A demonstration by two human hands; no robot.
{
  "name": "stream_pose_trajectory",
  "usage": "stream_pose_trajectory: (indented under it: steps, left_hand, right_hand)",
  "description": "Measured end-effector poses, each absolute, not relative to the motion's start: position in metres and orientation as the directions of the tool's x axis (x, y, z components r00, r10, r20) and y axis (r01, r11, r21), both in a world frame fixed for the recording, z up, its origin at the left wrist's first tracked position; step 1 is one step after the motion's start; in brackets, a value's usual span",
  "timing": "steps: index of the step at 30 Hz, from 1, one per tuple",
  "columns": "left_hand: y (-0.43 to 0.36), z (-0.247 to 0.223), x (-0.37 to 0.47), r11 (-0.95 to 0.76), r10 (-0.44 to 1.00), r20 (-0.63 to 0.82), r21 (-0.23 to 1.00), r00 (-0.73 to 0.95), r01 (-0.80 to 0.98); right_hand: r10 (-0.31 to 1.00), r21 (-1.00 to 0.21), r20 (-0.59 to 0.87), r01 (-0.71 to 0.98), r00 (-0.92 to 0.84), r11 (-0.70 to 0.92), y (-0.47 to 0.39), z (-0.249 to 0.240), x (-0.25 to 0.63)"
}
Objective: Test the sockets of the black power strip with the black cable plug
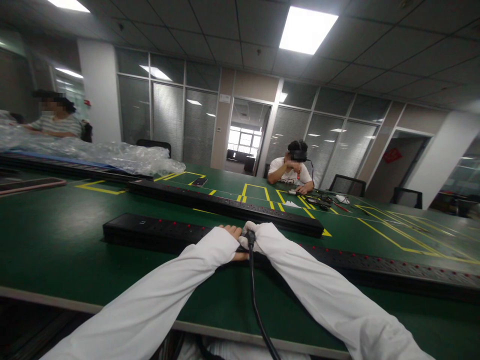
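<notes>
A long black power strip with small red dots lies across the green table, with a second long section running off to the right. My left hand is wrapped over the strip near the middle, fingers on its far side and thumb on the near side. Close beside it, my right hand, in a pale glove, is closed round a black plug at the strip's top. A thick black cable hangs from the plug over the table's near edge.
Another black strip lies just beyond. Bubble wrap covers strips at the back left. A phone lies on the table. One person sits opposite near cables and tools; another person is at far left.
</notes>
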State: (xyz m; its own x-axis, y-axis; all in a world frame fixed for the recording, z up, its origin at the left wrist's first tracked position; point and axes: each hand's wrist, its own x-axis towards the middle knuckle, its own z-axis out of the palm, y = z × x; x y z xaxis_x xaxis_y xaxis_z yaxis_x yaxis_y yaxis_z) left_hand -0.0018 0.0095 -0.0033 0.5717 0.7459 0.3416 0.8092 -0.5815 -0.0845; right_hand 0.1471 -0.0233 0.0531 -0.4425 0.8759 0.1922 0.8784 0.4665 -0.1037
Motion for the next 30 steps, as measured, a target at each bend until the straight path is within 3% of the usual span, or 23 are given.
stream_pose_trajectory:
  steps: [30]
  left_hand:
    - [-0.005, 0.007, -0.005, -0.593, 0.721, 0.383, -0.090, 0.578, 0.800]
  right_hand:
    - [0.878, -0.087, 0.176, 0.882, -0.444, 0.463, -0.021, 0.054, 0.147]
